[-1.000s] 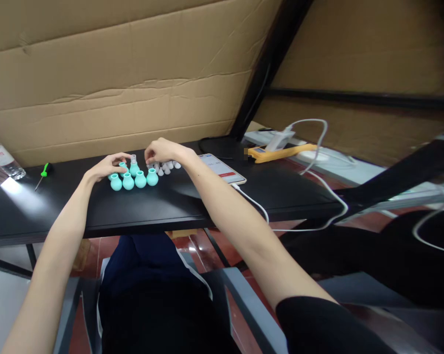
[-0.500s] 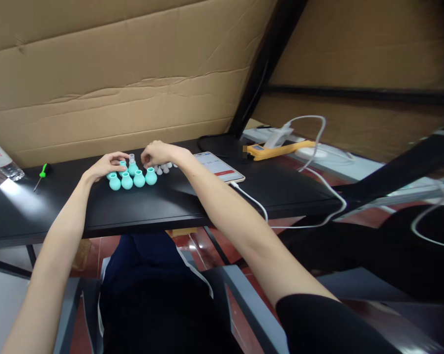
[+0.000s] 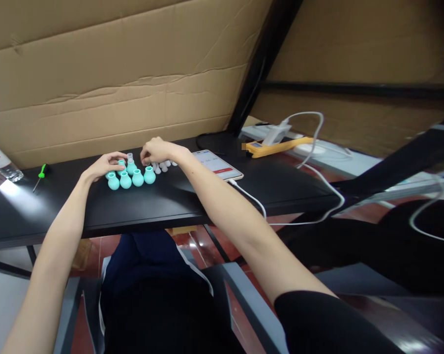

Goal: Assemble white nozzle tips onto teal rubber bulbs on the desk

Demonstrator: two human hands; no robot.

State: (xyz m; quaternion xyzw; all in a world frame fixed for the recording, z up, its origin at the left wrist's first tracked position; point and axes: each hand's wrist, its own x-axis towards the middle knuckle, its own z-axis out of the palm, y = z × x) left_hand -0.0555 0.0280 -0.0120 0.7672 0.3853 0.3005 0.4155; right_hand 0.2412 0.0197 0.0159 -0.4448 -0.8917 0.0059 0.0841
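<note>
Several round teal rubber bulbs (image 3: 137, 178) with open necks stand in two rows on the black table. One teal bulb in the back row (image 3: 132, 168) has a clear plastic tip (image 3: 130, 157) standing upright in its neck. My left hand (image 3: 105, 166) curls around a back-row bulb (image 3: 122, 166), thumb in front and fingers behind. Just right of the clear tip, my right hand (image 3: 156, 151) has its fingers pinched together; whatever is between them is hidden. Small whitish translucent pieces (image 3: 164, 167) lie beneath and beside that hand.
A phone (image 3: 218, 165) with a white cable (image 3: 251, 199) lies right of the pieces. Farther right is a yellow device (image 3: 281, 146) by a white charger. A green screwdriver (image 3: 42, 173) and water bottle (image 3: 2, 161) are at left. Cardboard (image 3: 114, 73) walls the back.
The view has shifted very slightly. Both hands keep nearly the same pose, and the bulbs and clear tip stand as before.
</note>
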